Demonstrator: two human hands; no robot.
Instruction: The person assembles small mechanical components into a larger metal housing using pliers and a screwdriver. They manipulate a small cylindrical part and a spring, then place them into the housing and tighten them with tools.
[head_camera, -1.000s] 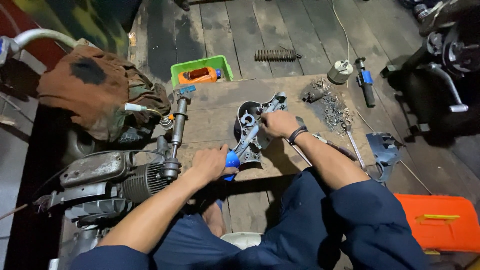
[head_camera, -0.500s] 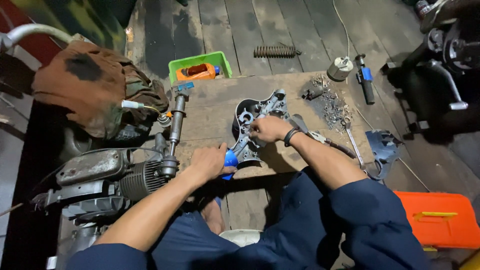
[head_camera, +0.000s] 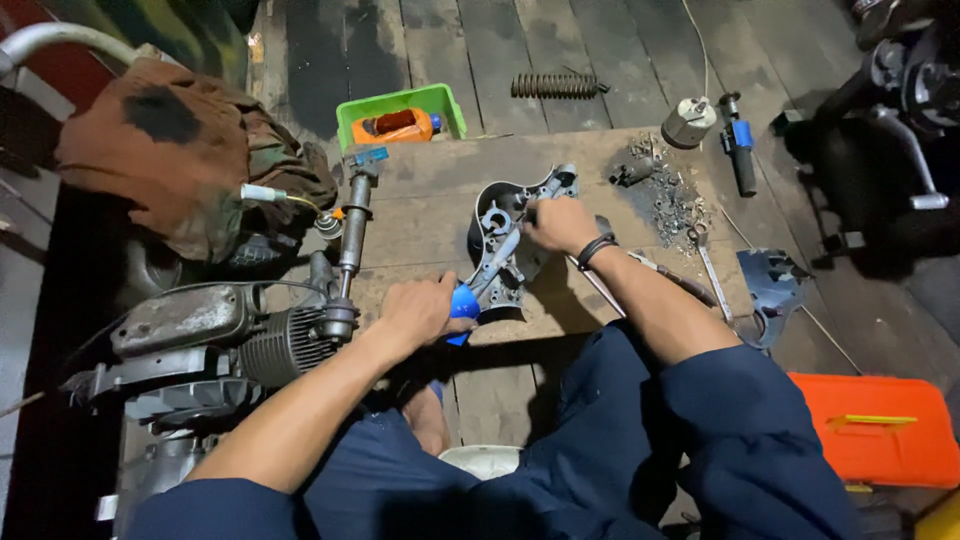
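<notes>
Item: grey metal engine cover (head_camera: 505, 245), lying flat at the centre of the wooden board (head_camera: 420, 215) on the floor.

Our left hand (head_camera: 418, 312) is closed around the blue handle of a tool (head_camera: 478, 288), whose shaft runs up toward 1 o'clock into the cover. Our right hand (head_camera: 558, 222), black band at the wrist, sits on the cover's upper edge with fingers curled over it, pinning it down (whether they pinch something small there, we cannot tell).

Step in hand, as we judge it: working a fastener or seat inside the cover with the tool. The next move calls for steady downward pressure from the right hand while the left turns or levers, keeping the tip seated.

Surroundings: small engine (head_camera: 215, 340) at 9 o'clock; green tray (head_camera: 398, 104) at 12; coil spring (head_camera: 555, 85) beyond it; loose small parts (head_camera: 668, 195) at 2; orange case (head_camera: 880, 428) at 4.
</notes>
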